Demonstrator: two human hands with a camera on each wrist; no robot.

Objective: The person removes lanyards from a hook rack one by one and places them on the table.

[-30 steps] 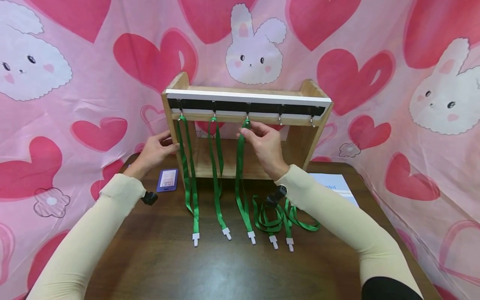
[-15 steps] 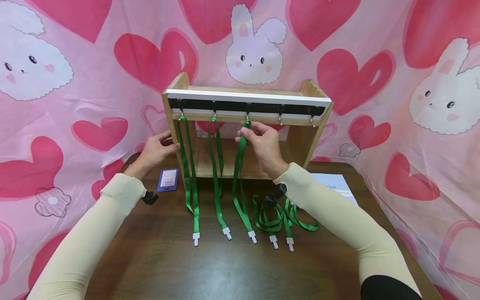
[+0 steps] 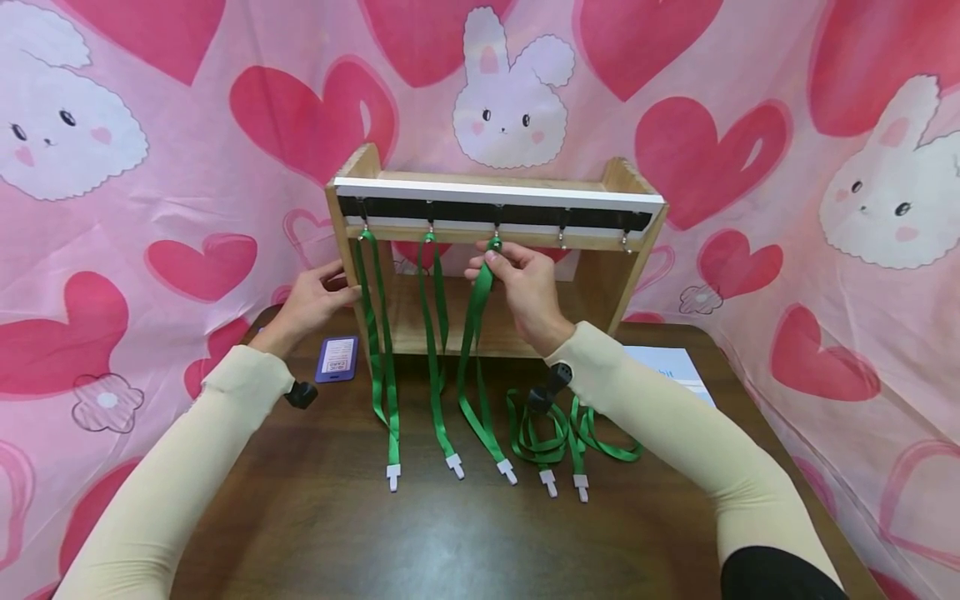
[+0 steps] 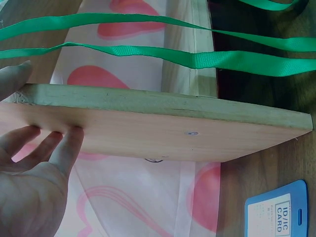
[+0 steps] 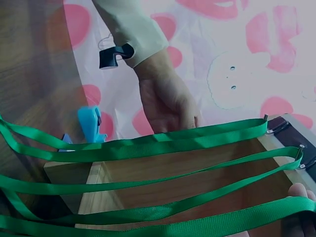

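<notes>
Steadying a wooden rack (image 3: 600,283) at its left side panel, the left hand (image 3: 311,300) lies with straight fingers (image 4: 64,148) flat on the wood and the thumb round the front edge; it grips nothing. Just below that hand, a blue ID card holder (image 3: 335,358) lies on the dark worktop (image 3: 450,542), near the rack's left foot and close to the worktop's left edge.

Next come three green lanyards on the rack's hooks. The first lanyard (image 3: 386,375) and second lanyard (image 3: 435,367) hang free, their white clips resting on the worktop. The right hand (image 3: 521,287) pinches the third lanyard (image 3: 472,350) just under the middle hook, fingers curled round the strap. The two hooks (image 3: 592,240) to the right are bare.

Right of the third strap, a loose heap of lanyards (image 3: 558,433) lies on the worktop, partly under the right forearm. A white paper (image 3: 675,371) lies near the worktop's right edge. Open worktop stretches in front of the clips, toward the person.

The left wrist view alone shows the bare underside of the side panel, a screw head and the fingers lying flat. The right wrist view alone shows the straps crossing in front of the rack's open inside, with the left hand behind them; the right hand's own fingers are barely visible there.
</notes>
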